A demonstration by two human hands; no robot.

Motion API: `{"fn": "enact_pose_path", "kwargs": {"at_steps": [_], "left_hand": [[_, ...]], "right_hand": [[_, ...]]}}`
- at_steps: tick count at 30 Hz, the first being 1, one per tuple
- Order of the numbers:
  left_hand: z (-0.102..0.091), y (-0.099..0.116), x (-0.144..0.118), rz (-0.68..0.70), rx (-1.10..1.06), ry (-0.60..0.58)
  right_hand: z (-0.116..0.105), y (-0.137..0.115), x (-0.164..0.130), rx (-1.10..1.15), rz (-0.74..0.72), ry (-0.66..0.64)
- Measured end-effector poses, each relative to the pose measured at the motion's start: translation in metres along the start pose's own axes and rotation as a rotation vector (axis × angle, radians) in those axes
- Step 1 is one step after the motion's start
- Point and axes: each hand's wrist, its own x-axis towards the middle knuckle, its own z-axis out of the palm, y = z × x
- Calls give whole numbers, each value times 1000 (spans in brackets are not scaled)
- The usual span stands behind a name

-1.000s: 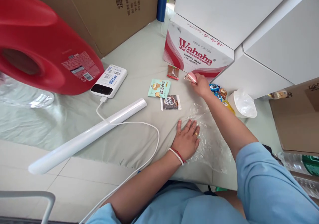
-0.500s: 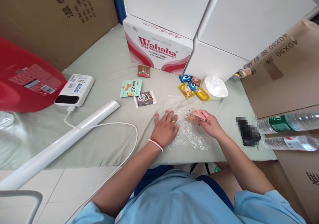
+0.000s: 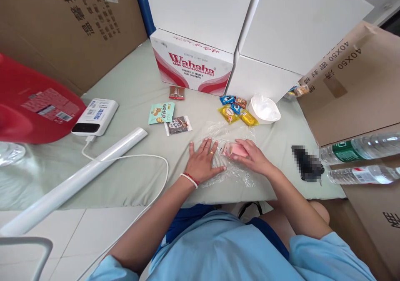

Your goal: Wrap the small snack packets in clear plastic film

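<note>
A crinkled clear plastic bag (image 3: pixel 233 176) lies flat on the cloth-covered table. My left hand (image 3: pixel 201 162) rests palm down with spread fingers on the bag's left edge. On the bag's right side, my right hand (image 3: pixel 253 156) grips a small pink wrapped snack packet (image 3: pixel 236 150) between thumb and fingers. Beyond the hands sits a cluster of small wrapped snacks, among them a yellow packet (image 3: pixel 249 117) and a blue packet (image 3: pixel 227 100). A white bowl (image 3: pixel 265 109) with clear plastic inside stands beside them. To the left lie a green packet (image 3: pixel 161 113), a dark packet (image 3: pixel 178 125) and a brown-red packet (image 3: pixel 176 92).
A Wahaha carton (image 3: pixel 192 66) and white boxes stand at the back. On the left are a red jug (image 3: pixel 37 101), a white power bank (image 3: pixel 95 116) with its cable, and a long white tube (image 3: pixel 78 179). Plastic bottles (image 3: pixel 362 147) and a blurred dark object (image 3: pixel 308 164) lie right.
My right hand has lowered the pink packet onto the plastic bag, turning it so its pink face shows. My left hand stays on the bag, its thumb spread wider. The view has shifted slightly.
</note>
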Motion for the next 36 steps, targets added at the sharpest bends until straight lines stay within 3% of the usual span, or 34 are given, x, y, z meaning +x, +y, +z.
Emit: {"fn": "enact_pose_path", "kwargs": {"at_steps": [4,11,17,23,27,32,36], "left_hand": [[-1,1,0,-2,2,-34],[-16,-13,-17,-54,25,-107],[-19,-31,-35,-49,68,-96],[-24,-36,-33,-11,44,-222],[-28,-37,-32,-6,39,-264],[-26,-37,-32,-1,33,-253],[-24,-37,-32,-1,39,-248]], "right_hand": [[6,-5,6,-89,141,99],[33,-17,6,-282,131,-91],[23,-7,5,-276,69,-124],[9,3,-2,-228,23,-219],[-2,13,-5,-218,20,-194],[-6,7,11,-176,-39,-81],[6,-1,32,-220,-84,-132]]}}
